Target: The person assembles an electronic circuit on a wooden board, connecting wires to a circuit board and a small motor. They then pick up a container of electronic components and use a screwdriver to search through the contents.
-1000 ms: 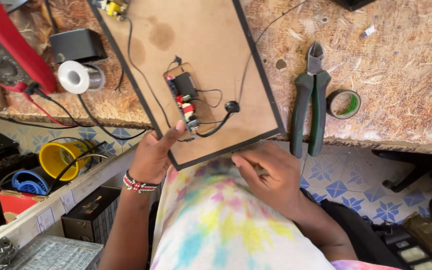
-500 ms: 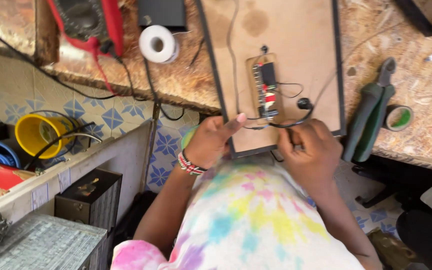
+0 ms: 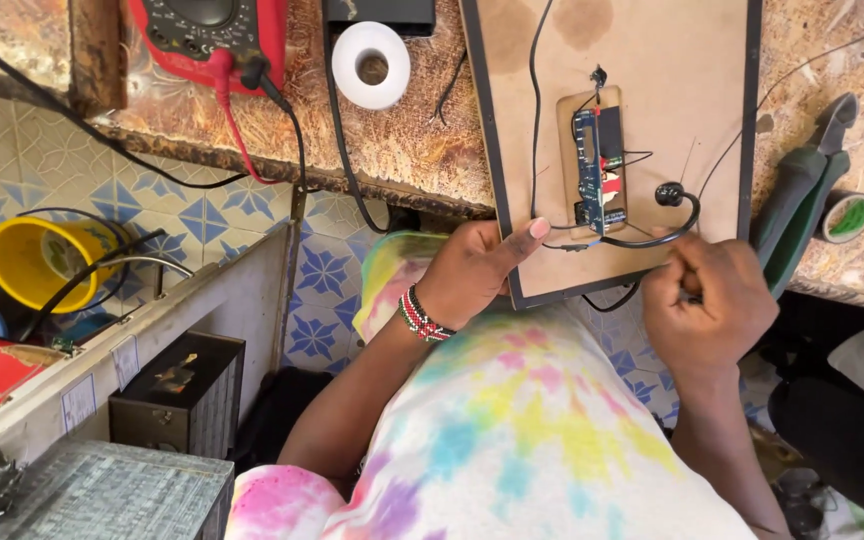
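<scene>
A brown board with a dark frame (image 3: 652,60) lies on the chipboard bench, its near edge over the bench's edge. A small blue circuit board (image 3: 589,170) with thin wires sits in a cut-out in it. My left hand (image 3: 482,268) grips the board's near left corner, thumb on top close to the circuit. My right hand (image 3: 707,300) is at the near right edge, fingers pinched on a black cable (image 3: 652,238) that curls up to a round black plug (image 3: 668,193).
A red multimeter (image 3: 207,30) with leads and a white tape roll (image 3: 372,63) lie at the bench's left. Green-handled pliers (image 3: 802,195) and a green tape roll (image 3: 845,216) lie right of the board. Below left are a yellow tub (image 3: 22,262) and a black box (image 3: 177,390).
The view has shifted, so the board now sits further right and the multimeter shows. My right hand came up from my lap to the board's edge and pinched the black cable.
</scene>
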